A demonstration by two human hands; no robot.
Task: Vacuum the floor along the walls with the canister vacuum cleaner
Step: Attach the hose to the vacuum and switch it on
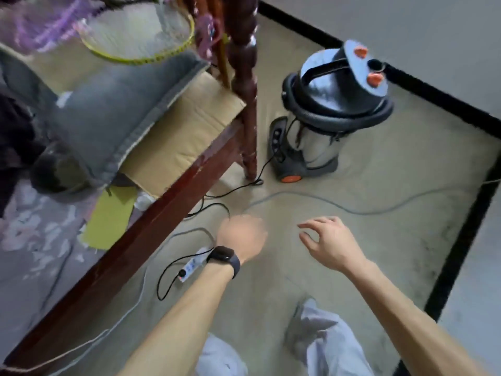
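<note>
Both forearms reach forward over the floor point(379, 172). On the right hand point(329, 242) the grip is spread and holds nothing. The left hand point(241, 237) is blurred, so I cannot tell its grip. Beyond both hands the canister vacuum cleaner point(325, 109) stands upright, with the bed post point(245, 90) just beside it.

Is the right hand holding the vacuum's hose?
No. The right hand hangs open over the floor, while the hose lies coiled round the vacuum, apart from it.
</note>
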